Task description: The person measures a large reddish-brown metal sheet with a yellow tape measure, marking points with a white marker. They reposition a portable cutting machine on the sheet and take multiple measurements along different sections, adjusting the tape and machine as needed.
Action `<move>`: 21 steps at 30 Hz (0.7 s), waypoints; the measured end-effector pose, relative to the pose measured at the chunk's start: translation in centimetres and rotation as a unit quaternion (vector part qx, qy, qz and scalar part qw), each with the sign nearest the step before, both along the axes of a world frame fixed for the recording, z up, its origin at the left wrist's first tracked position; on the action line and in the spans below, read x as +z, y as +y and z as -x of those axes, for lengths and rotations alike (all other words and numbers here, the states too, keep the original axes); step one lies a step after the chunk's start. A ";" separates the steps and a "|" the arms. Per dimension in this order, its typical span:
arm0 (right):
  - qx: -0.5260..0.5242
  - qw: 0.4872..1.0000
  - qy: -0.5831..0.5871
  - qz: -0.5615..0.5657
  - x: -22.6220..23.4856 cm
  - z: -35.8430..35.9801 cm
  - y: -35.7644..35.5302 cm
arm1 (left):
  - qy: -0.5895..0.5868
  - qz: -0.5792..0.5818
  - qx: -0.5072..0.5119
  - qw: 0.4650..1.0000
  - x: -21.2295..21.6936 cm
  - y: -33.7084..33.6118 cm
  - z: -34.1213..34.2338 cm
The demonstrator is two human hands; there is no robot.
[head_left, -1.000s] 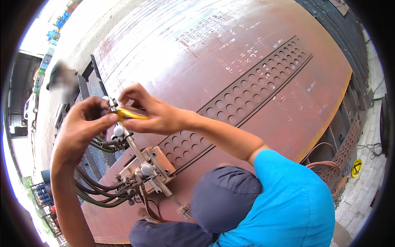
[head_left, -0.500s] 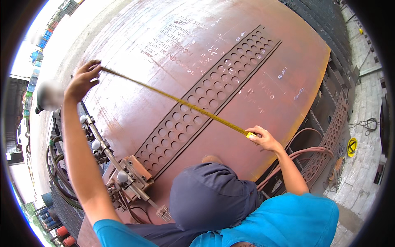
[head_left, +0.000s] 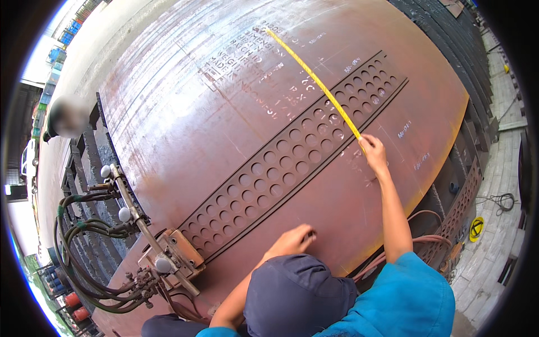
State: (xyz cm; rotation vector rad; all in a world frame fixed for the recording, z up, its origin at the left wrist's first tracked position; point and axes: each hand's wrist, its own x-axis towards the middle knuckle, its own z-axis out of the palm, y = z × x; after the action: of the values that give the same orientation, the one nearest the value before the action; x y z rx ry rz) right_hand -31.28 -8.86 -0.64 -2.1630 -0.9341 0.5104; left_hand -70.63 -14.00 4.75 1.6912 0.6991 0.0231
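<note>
Neither of my own hands shows. In front of me a co-worker in a navy cap [head_left: 300, 289] and blue shirt [head_left: 418, 286] leans over a large reddish steel plate [head_left: 337, 216]. That person's right hand [head_left: 371, 150] grips a yellow tape measure [head_left: 314, 77], whose strip reaches across the plate to stencilled lettering near the far side. The co-worker's left hand [head_left: 292, 240] is held low over the plate with fingers bent; whatever is in it, if anything, cannot be made out. A long slanting band of round cut holes [head_left: 288, 179] passes under the tape.
A carriage-like metal device [head_left: 179, 255] with rods and dark hoses [head_left: 84, 281] stands at the plate's left edge. Reddish hoses [head_left: 432, 240] and a perforated strip [head_left: 449, 224] lie right. A yellow helmet [head_left: 476, 229] rests on paving. Another person [head_left: 66, 116] is far left.
The co-worker's left hand has let go of the tape's end and come down beside the cap. Their right hand has moved farther up the plate, and the tape now points away from them.
</note>
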 end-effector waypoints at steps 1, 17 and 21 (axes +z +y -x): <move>0.003 1.000 0.013 -0.006 -0.2 -0.1 2.4 | 0.014 0.002 0.001 1.000 0.3 -1.3 0.8; 0.022 0.999 0.033 0.024 -1.5 -1.1 13.5 | -0.001 -0.166 0.060 0.984 -1.5 -3.9 0.6; 0.040 0.998 0.016 0.038 -1.7 -2.6 14.5 | 0.007 -0.156 0.043 0.987 -1.3 -3.6 0.6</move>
State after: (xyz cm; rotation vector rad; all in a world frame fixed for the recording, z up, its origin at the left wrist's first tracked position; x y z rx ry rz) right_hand -28.72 5.60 -2.30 -2.1851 -1.0002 0.6276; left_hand -71.24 -17.59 3.47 1.9599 0.8115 0.1912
